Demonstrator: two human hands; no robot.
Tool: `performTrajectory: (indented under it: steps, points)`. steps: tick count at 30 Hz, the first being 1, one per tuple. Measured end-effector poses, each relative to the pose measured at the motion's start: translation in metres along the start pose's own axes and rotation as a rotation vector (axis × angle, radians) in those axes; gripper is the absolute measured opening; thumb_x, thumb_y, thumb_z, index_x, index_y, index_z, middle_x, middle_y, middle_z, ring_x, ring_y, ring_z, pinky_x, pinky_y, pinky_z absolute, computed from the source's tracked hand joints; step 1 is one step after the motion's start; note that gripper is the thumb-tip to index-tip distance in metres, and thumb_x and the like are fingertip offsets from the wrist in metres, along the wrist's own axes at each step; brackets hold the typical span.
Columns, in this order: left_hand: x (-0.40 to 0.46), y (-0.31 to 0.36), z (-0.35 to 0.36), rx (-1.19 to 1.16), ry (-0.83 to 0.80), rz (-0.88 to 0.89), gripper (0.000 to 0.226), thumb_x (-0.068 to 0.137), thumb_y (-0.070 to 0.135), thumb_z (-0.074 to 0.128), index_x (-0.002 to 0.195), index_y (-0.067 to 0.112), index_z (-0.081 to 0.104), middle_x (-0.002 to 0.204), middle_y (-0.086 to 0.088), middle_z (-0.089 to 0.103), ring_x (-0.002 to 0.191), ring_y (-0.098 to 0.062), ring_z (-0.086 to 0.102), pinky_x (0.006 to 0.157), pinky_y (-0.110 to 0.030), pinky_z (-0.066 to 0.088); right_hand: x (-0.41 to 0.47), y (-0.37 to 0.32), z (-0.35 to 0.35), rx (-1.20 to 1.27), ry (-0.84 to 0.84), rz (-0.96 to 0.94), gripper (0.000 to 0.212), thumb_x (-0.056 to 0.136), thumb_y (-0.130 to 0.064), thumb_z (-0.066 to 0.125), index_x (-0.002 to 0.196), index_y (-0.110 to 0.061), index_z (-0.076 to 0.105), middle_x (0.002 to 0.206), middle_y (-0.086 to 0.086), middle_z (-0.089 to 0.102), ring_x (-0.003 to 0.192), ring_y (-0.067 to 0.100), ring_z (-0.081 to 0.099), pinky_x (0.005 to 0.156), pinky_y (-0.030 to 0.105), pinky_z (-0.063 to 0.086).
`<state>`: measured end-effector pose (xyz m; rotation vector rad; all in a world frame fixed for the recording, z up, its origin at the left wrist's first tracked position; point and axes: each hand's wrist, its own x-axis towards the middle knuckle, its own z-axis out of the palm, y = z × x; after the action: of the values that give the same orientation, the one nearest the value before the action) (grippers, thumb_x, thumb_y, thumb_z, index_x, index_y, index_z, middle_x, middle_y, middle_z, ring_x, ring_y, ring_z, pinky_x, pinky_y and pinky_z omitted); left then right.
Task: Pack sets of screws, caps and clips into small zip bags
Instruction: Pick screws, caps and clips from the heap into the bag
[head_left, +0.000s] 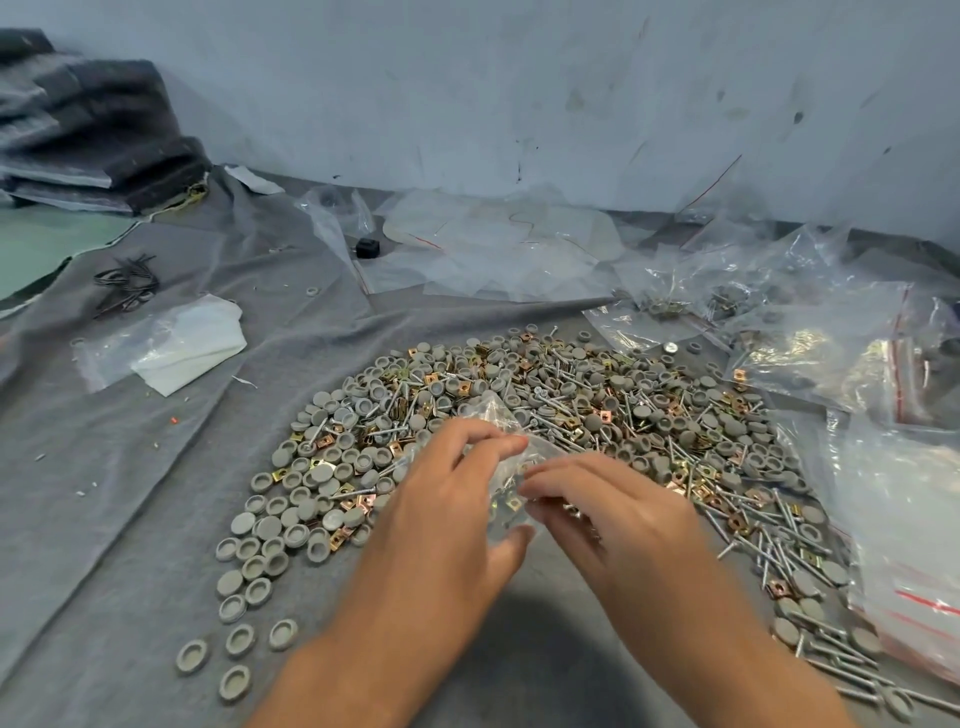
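Currently both hands meet over the near middle of the tabletop, holding one small clear zip bag between them. Left hand: fingers curled round the bag's left side, thumb under its lower edge, fingertips on its upper part. Right hand: fingers bent, pinching the bag's right edge. Brass-coloured clips and a few screws show through the plastic; exact count cannot be told.

Directly behind and around the hands lies a broad heap of loose parts on the grey cloth that covers the tabletop: grey round caps mostly on the left side, long screws thicker toward the right edge, square clips mixed throughout. A few caps lie apart near the front left.

Along the right edge: filled zip bags with red seal lines. Toward the far edge: crumpled clear plastic sheets and a small black block. Far left corner: folded dark fabric. Left side: black wire ties, and a clear bag with white paper.
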<state>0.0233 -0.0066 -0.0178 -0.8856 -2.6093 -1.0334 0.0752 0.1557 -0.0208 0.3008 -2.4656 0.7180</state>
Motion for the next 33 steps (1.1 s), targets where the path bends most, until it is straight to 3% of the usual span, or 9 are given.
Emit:
performTrajectory:
  steps: [4,7,10,12,14,20,28,33]
  points:
    - [0.0,-0.004,0.0,0.006,0.006,-0.005,0.066,0.072,0.024,0.089,0.133,0.023,0.063,0.124,0.016,0.049,0.111,-0.005,0.056,0.1,-0.028,0.05,0.003,0.005,-0.007,0.037,0.042,0.04,0.012,0.088,-0.015,0.071,0.099,-0.018,0.074,0.097,-0.013,0.067,0.085,-0.003,0.062,0.075,0.007,0.047]
    - [-0.001,-0.006,-0.003,0.009,-0.001,-0.011,0.066,0.074,0.025,0.088,0.134,0.025,0.061,0.126,0.018,0.047,0.115,-0.001,0.052,0.103,-0.02,0.042,0.003,0.014,-0.023,-0.027,0.022,0.152,0.008,0.086,-0.024,0.07,0.09,-0.03,0.067,0.086,-0.024,0.06,0.081,-0.006,0.059,0.07,0.004,0.042]
    - [-0.001,-0.007,-0.005,0.025,-0.009,-0.013,0.067,0.077,0.029,0.085,0.138,0.029,0.057,0.127,0.025,0.042,0.115,0.005,0.047,0.102,-0.013,0.034,-0.006,0.033,-0.041,-0.162,-0.375,0.445,0.019,0.083,-0.039,0.077,0.084,-0.04,0.059,0.079,-0.022,0.062,0.081,-0.011,0.058,0.064,0.013,0.048]
    - [-0.001,-0.008,-0.004,0.033,-0.014,-0.016,0.068,0.077,0.03,0.085,0.139,0.03,0.056,0.127,0.026,0.042,0.114,0.006,0.046,0.101,-0.011,0.033,-0.017,0.043,-0.049,-0.288,-0.657,0.505,0.028,0.077,-0.058,0.077,0.088,-0.044,0.056,0.085,-0.023,0.061,0.077,-0.008,0.057,0.067,0.017,0.048]
    - [-0.002,-0.009,-0.004,0.042,-0.018,-0.02,0.068,0.077,0.029,0.085,0.139,0.031,0.056,0.126,0.027,0.041,0.113,0.007,0.046,0.098,-0.008,0.032,-0.022,0.044,-0.05,-0.351,-0.773,0.494,0.035,0.072,-0.063,0.078,0.092,-0.047,0.053,0.091,-0.025,0.057,0.082,-0.007,0.055,0.073,0.022,0.05]
    - [-0.002,-0.01,-0.003,0.058,-0.04,-0.031,0.07,0.075,0.031,0.086,0.138,0.034,0.055,0.123,0.031,0.037,0.112,0.011,0.041,0.093,0.003,0.026,-0.02,0.041,-0.045,-0.287,-0.768,0.495,0.024,0.086,-0.036,0.075,0.086,-0.046,0.053,0.091,-0.019,0.059,0.081,-0.002,0.058,0.077,0.022,0.05]
    - [-0.002,-0.009,-0.002,0.072,-0.061,-0.037,0.071,0.075,0.035,0.084,0.139,0.036,0.052,0.122,0.033,0.035,0.108,0.016,0.042,0.09,0.006,0.027,-0.025,0.047,-0.043,-0.247,-0.671,0.473,0.022,0.094,-0.031,0.066,0.085,-0.044,0.051,0.089,-0.022,0.058,0.081,-0.004,0.056,0.073,0.02,0.049]
    - [-0.003,-0.009,-0.004,0.06,-0.057,-0.036,0.071,0.077,0.033,0.084,0.14,0.035,0.053,0.124,0.03,0.039,0.107,0.011,0.044,0.09,0.0,0.031,-0.022,0.051,-0.043,-0.235,-0.492,0.525,0.02,0.095,-0.029,0.065,0.085,-0.042,0.054,0.083,-0.019,0.061,0.072,-0.006,0.055,0.06,0.015,0.04]
